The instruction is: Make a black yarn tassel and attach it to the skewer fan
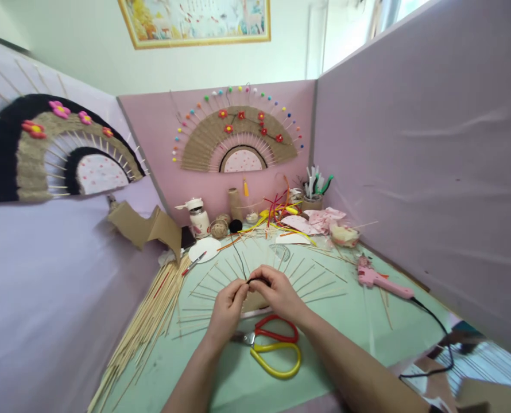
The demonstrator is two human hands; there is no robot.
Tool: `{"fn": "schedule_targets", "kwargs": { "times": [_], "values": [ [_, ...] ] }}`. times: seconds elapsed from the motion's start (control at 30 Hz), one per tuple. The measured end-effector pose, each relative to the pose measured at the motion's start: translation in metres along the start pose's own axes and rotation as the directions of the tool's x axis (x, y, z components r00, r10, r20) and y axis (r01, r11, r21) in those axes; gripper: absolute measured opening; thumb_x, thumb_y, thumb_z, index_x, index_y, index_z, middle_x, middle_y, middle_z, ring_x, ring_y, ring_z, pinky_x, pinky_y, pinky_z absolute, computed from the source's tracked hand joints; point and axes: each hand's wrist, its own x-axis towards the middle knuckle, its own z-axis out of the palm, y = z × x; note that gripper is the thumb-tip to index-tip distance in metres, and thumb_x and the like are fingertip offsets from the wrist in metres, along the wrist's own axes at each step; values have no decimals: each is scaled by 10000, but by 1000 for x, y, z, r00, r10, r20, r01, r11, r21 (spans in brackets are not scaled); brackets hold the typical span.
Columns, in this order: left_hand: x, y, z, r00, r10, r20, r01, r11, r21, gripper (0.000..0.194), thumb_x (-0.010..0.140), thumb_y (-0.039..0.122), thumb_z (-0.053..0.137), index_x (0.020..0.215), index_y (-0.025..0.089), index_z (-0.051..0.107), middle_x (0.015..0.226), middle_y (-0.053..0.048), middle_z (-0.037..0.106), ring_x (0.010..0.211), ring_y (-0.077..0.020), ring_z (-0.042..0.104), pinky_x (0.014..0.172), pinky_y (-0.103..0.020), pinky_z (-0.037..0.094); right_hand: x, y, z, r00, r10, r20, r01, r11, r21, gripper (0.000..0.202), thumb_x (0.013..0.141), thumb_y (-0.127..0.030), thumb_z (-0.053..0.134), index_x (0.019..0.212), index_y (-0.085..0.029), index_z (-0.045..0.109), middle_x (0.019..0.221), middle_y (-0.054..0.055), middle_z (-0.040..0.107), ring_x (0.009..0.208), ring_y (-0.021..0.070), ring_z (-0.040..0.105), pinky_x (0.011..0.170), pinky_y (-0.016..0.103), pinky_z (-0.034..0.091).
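Note:
Black yarn (pixel 240 256) runs from a small black ball (pixel 235 226) at the back of the table down to my fingers. My left hand (pixel 231 304) pinches the yarn close to the base of the thin sticks. Beside it, my right hand (pixel 274 287) has thumb and fingers closed on the same yarn, at the curved edge of a cardboard half-round (pixel 255 300). Thin sticks (pixel 320 285) fan outward from that piece. My hands hide part of it. Just below lie scissors (pixel 277 347) with one red and one yellow handle.
A pile of loose sticks (pixel 146 321) lies left. At right rests a pink glue gun (pixel 382 280) with a black cord. Behind are a white bottle (pixel 198 218), twine ball (pixel 220 227) and pink cloth (pixel 324 219). Finished fans (pixel 240 132) hang on the panels.

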Motion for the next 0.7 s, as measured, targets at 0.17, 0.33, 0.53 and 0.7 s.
{"fn": "schedule_targets", "kwargs": {
  "times": [0.17,0.33,0.53,0.7],
  "values": [
    [-2,-7,0,972,235,-28,-206,897,390,274,967,294,377,830,192,591,756,-24,630,716,-156,585,650,-255,425,3,-4,3,992,121,-28,-121,993,15,67,786,-211,596,805,-193,658,756,2,638,743,151,583,681,258,449],
    [-5,-15,4,927,374,18,-268,631,728,243,956,185,358,851,205,576,740,-16,625,695,-164,605,587,-260,395,8,-4,5,975,216,-45,-217,976,-23,64,764,-179,600,749,-189,661,725,-1,651,722,148,589,659,252,448],
    [-6,-14,7,909,416,-2,-235,519,822,244,939,167,389,738,215,520,632,14,568,564,-144,564,494,-267,322,16,-4,6,932,361,38,-361,933,0,57,762,-186,623,723,-176,663,636,-23,614,602,111,527,547,220,403],
    [-3,-11,-4,876,467,-120,-260,667,698,248,953,207,395,732,211,508,575,30,519,515,-125,544,505,-242,364,33,-13,-18,905,198,377,-166,979,-117,214,819,-311,639,982,-182,689,884,15,705,810,142,630,714,244,484]
  ]
}}
